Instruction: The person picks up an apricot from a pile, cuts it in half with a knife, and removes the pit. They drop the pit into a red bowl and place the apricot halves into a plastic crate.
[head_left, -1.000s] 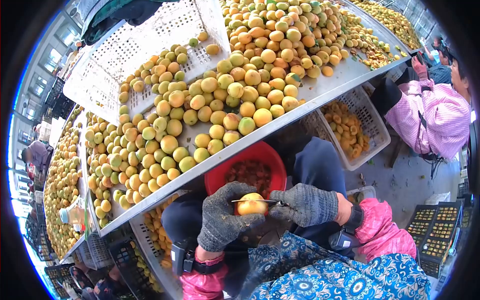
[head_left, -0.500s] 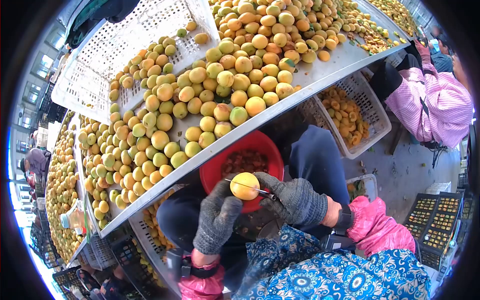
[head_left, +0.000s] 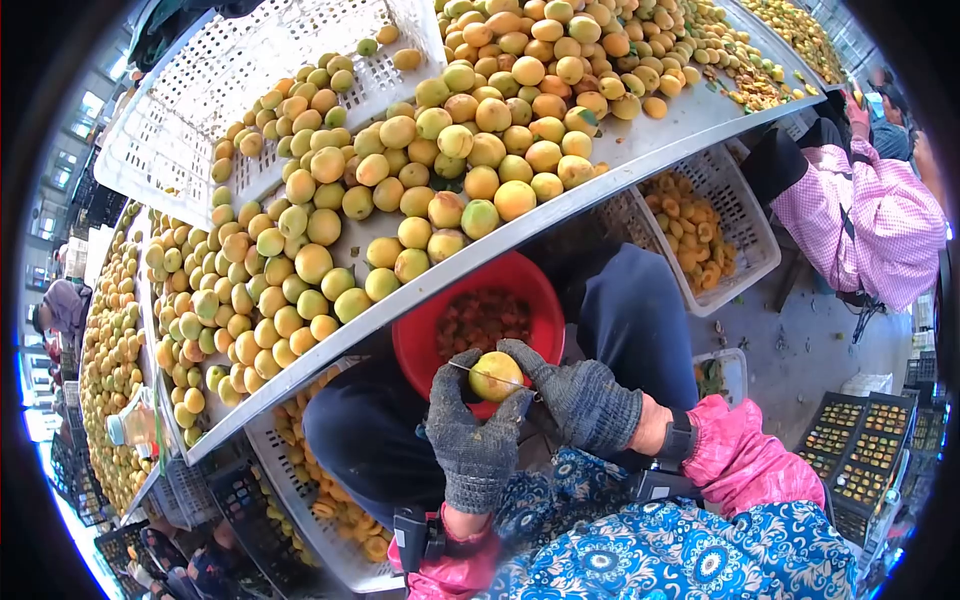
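A yellow apricot is held between my two grey-gloved hands, over the near edge of a red bowl. My left hand is closed around its left and lower side. My right hand grips a thin knife, its handle mostly hidden by the glove, with fingertips right at the apricot's upper right. The knife blade lies across the fruit, and its tip sticks out on the left. Reddish-brown pits lie in the bowl.
A metal-edged table carries heaped apricots and a tipped white crate. Below stand crates of apricot halves, right and left of my knees. A person in pink checks sits at right, near black trays.
My left hand has moved up and right and closed around the apricot. The apricot has turned with the blade against it, and my right hand has shifted slightly.
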